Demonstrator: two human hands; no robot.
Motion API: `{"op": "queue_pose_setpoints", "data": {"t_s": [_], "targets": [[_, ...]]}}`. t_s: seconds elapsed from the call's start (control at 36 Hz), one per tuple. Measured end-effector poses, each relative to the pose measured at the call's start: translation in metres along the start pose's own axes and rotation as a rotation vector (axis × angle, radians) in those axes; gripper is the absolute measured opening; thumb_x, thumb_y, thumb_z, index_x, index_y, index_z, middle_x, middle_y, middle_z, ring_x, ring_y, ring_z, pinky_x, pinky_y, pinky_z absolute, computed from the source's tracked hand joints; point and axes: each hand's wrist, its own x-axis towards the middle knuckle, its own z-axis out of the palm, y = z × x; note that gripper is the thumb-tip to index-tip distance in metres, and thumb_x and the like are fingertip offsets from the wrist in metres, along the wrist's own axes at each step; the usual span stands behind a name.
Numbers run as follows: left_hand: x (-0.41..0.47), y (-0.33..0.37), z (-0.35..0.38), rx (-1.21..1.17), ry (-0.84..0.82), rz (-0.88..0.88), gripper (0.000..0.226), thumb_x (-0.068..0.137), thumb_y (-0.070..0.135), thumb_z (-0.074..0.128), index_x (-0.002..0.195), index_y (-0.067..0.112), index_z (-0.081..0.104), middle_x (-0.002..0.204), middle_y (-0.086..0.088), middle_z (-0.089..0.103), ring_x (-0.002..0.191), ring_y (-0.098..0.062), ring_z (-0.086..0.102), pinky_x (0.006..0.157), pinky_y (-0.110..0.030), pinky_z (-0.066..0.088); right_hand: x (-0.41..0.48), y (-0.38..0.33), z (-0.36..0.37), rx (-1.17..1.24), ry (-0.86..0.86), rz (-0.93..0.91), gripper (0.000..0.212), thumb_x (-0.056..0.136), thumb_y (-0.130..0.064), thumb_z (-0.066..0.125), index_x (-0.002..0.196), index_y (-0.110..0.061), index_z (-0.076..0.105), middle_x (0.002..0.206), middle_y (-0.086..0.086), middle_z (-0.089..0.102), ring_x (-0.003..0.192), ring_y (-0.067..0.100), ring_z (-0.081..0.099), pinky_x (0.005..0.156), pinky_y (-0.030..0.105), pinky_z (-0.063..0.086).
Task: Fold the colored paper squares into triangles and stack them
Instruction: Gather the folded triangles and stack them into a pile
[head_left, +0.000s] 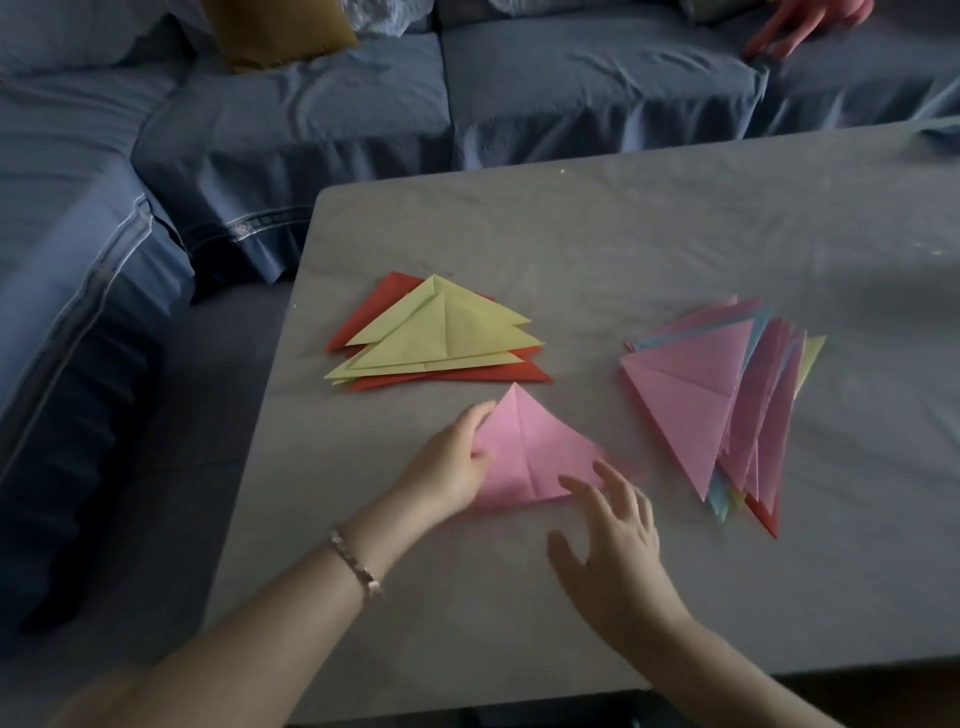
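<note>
while left hand (453, 464) pinches the creased pink paper (537, 447), right hand (613, 540) rests fingers spread.

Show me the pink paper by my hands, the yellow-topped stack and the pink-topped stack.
pink paper (553, 444), head view, right of its centre crease.
yellow-topped stack (467, 325), head view, top yellow triangle.
pink-topped stack (691, 405), head view, top pink triangle.
</note>
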Motion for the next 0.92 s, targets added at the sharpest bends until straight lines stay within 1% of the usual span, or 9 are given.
{"op": "queue_pose_setpoints", "data": {"t_s": [0.08, 0.14, 0.22, 0.31, 0.42, 0.47, 0.53, 0.69, 0.92], "targets": [[0.01, -0.009, -0.016, 0.15, 0.07, 0.085, 0.059, 0.09, 0.004, 0.05, 0.143, 0.02, 0.03, 0.14, -0.007, 0.043, 0.126, -0.022, 0.044, 0.098, -0.02, 0.03, 0.013, 0.011, 0.003, -0.034, 0.025, -0.106, 0.052, 0.089, -0.022, 0.053, 0.138, -0.022, 0.037, 0.152, -0.002, 0.017, 0.14, 0.014, 0.006, 0.112, 0.027, 0.011], [0.01, -0.013, -0.02, 0.364, 0.138, 0.097, 0.06, 0.09, 0.012, 0.054, 0.143, 0.02, 0.028, 0.135, -0.011, 0.042, 0.124, -0.027, 0.043, 0.101, -0.031, 0.033, 0.019, 0.016, 0.009, -0.095, 0.001, -0.168, 0.052, 0.091, -0.021, 0.048, 0.141, -0.02, 0.034, 0.154, -0.002, 0.014, 0.143, 0.014, 0.004, 0.112, 0.025, 0.007], [0.002, -0.022, -0.011, 0.68, 0.299, 0.121, 0.056, 0.082, 0.02, 0.066, 0.132, 0.006, 0.046, 0.128, -0.019, 0.049, 0.113, -0.037, 0.051, 0.088, -0.044, 0.045, 0.029, 0.02, 0.017, -0.224, 0.021, -0.241, 0.048, 0.088, -0.022, 0.039, 0.134, -0.01, 0.046, 0.149, 0.009, 0.03, 0.14, 0.026, 0.022, 0.113, 0.041, 0.019], [-0.018, -0.025, 0.009, 0.642, 0.323, 0.273, 0.039, 0.085, 0.018, 0.047, 0.118, 0.001, 0.059, 0.121, -0.016, 0.059, 0.105, -0.031, 0.061, 0.084, -0.039, 0.051, 0.04, 0.016, 0.023, -0.322, 0.067, -0.324, 0.051, 0.081, -0.026, 0.035, 0.12, -0.005, 0.059, 0.133, 0.012, 0.052, 0.128, 0.025, 0.039, 0.1, 0.046, 0.03], [-0.046, -0.032, 0.034, 0.572, 0.175, 0.345, 0.046, 0.082, 0.015, 0.033, 0.115, 0.003, 0.063, 0.12, -0.012, 0.062, 0.106, -0.023, 0.063, 0.088, -0.029, 0.05, 0.055, 0.007, 0.034, -0.425, 0.013, -0.455, 0.051, 0.082, -0.029, 0.035, 0.121, -0.006, 0.059, 0.129, 0.009, 0.057, 0.122, 0.023, 0.05, 0.095, 0.043, 0.041], [-0.053, -0.04, 0.042, 0.536, 0.097, 0.347, 0.045, 0.088, 0.023, 0.036, 0.124, 0.004, 0.056, 0.13, -0.013, 0.055, 0.12, -0.023, 0.054, 0.103, -0.032, 0.035, 0.059, 0.008, 0.043, -0.48, -0.035, -0.477, 0.051, 0.085, -0.029, 0.033, 0.122, -0.006, 0.058, 0.129, 0.008, 0.057, 0.122, 0.021, 0.051, 0.095, 0.041, 0.043], [-0.056, -0.045, 0.043, 0.598, 0.079, 0.284, 0.048, 0.089, 0.03, 0.036, 0.129, 0.008, 0.052, 0.136, -0.008, 0.051, 0.125, -0.021, 0.048, 0.105, -0.033, 0.025, 0.061, 0.01, 0.049, -0.491, -0.067, -0.488, 0.051, 0.087, -0.03, 0.032, 0.124, -0.004, 0.056, 0.13, 0.009, 0.056, 0.123, 0.021, 0.05, 0.097, 0.041, 0.043], [-0.061, -0.043, 0.04, 0.653, 0.093, 0.176, 0.055, 0.086, 0.04, 0.036, 0.129, 0.01, 0.053, 0.136, -0.002, 0.052, 0.123, -0.018, 0.05, 0.102, -0.039, 0.025, 0.061, 0.024, 0.041, -0.575, -0.087, -0.45, 0.063, 0.085, -0.047, 0.032, 0.126, -0.004, 0.054, 0.133, 0.012, 0.052, 0.124, 0.022, 0.048, 0.105, 0.032, 0.028], [-0.073, -0.056, 0.029, 0.68, 0.201, 0.017, 0.057, 0.095, 0.043, 0.017, 0.125, 0.016, 0.058, 0.132, 0.001, 0.055, 0.12, -0.019, 0.053, 0.092, -0.048, 0.045, 0.053, 0.056, 0.024, -0.6, -0.018, -0.353, 0.082, 0.09, -0.06, 0.002, 0.139, -0.003, 0.035, 0.147, 0.009, 0.031, 0.135, 0.023, 0.033, 0.108, 0.027, 0.013]]}}
